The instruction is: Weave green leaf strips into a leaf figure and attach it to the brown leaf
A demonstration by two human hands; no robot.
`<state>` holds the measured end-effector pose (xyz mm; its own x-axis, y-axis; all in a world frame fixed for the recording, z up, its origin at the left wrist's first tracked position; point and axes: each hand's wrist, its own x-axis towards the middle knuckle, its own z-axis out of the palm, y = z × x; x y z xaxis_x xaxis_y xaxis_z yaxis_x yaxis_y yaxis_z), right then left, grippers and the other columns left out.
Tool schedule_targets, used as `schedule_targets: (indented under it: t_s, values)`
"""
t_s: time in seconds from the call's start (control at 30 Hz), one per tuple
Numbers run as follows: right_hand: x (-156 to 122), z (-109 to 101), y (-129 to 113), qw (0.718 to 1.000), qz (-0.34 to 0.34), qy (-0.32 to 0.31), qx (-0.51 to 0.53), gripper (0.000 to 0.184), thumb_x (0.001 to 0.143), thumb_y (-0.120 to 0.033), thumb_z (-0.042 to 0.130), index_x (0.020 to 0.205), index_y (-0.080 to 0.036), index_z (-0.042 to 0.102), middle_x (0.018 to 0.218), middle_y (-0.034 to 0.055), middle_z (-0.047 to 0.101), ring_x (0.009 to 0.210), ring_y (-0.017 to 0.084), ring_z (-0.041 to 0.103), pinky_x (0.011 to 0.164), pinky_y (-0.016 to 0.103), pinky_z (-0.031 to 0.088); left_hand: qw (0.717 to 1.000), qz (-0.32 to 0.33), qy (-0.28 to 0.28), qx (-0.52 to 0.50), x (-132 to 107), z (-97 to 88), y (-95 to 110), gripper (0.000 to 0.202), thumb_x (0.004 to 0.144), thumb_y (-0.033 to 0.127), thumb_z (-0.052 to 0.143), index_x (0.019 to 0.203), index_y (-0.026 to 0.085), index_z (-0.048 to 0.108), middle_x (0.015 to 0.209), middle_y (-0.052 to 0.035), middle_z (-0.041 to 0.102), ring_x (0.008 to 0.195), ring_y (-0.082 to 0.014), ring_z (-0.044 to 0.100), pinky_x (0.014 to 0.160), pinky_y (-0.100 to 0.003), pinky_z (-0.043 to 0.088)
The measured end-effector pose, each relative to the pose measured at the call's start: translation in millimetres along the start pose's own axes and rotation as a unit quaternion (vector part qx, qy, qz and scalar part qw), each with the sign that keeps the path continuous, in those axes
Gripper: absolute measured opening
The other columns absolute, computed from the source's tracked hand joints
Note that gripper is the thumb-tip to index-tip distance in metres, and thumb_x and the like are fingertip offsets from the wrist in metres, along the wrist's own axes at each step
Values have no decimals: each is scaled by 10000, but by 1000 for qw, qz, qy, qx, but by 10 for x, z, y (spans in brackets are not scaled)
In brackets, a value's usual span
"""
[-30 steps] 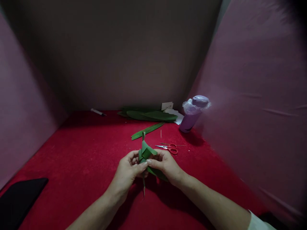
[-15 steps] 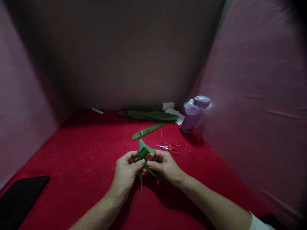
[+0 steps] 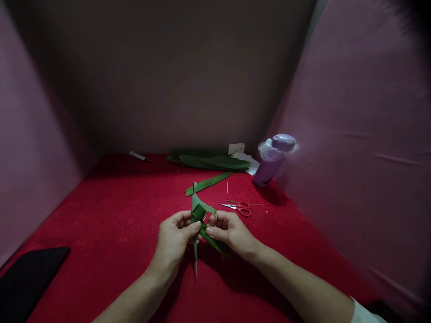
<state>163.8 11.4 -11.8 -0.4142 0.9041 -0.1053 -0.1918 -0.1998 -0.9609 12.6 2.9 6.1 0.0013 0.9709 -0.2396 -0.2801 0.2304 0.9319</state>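
Folded green leaf strips [image 3: 199,211] are held up between both hands, over the red cloth. My left hand [image 3: 177,233] pinches the folded part from the left, thumb in front. From the right, my right hand [image 3: 229,229] is closed with thumb and fingertips on a strip of the same leaf. One narrow end hangs down below the left thumb, and a wider end slants down under the right hand. Beyond the right hand lie red-handled scissors [image 3: 240,208]. A cut leaf piece [image 3: 210,183] rests behind the folded leaf.
Several long leaves [image 3: 215,161] lie along the back wall, beside white papers [image 3: 249,162]. A purple bottle [image 3: 269,166] with plastic wrap stands at the right. A pen-like item [image 3: 138,156] is back left, a thin stick [image 3: 227,187] near the scissors, a black flat object [image 3: 32,278] front left.
My left hand has shifted slightly left with the folded leaf, and a small gap shows between the two thumbs. The right hand has barely moved.
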Motion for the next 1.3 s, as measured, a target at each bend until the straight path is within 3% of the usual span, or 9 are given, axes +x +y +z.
schedule_targets:
  t_s: [0.33, 0.87, 1.3]
  values:
    - [-3, -23, -17, 1000, -13, 5, -9, 348, 612, -364, 745, 697, -156, 478, 611, -45, 520, 524, 63, 436, 494, 195, 319, 1000, 14, -4, -9, 39, -28, 5, 307, 546, 180, 757, 826, 107, 653, 593, -20, 666, 441, -100, 570, 425, -191, 453]
    - [20, -35, -44, 999, -25, 41, -8, 350, 598, -346, 748, 667, -162, 458, 589, -58, 487, 497, 57, 422, 508, 202, 328, 997, -23, -78, -2, 22, -44, 64, 260, 654, 261, 718, 855, 104, 669, 742, -56, 655, 539, -95, 563, 519, -209, 480]
    - [8, -49, -29, 1000, -20, -5, -10, 316, 630, -329, 733, 687, -170, 465, 579, -64, 448, 495, 56, 382, 482, 200, 289, 1000, -11, -5, -20, 46, -32, -18, 244, 583, 232, 754, 761, 92, 662, 599, -22, 638, 447, -87, 547, 449, -197, 476]
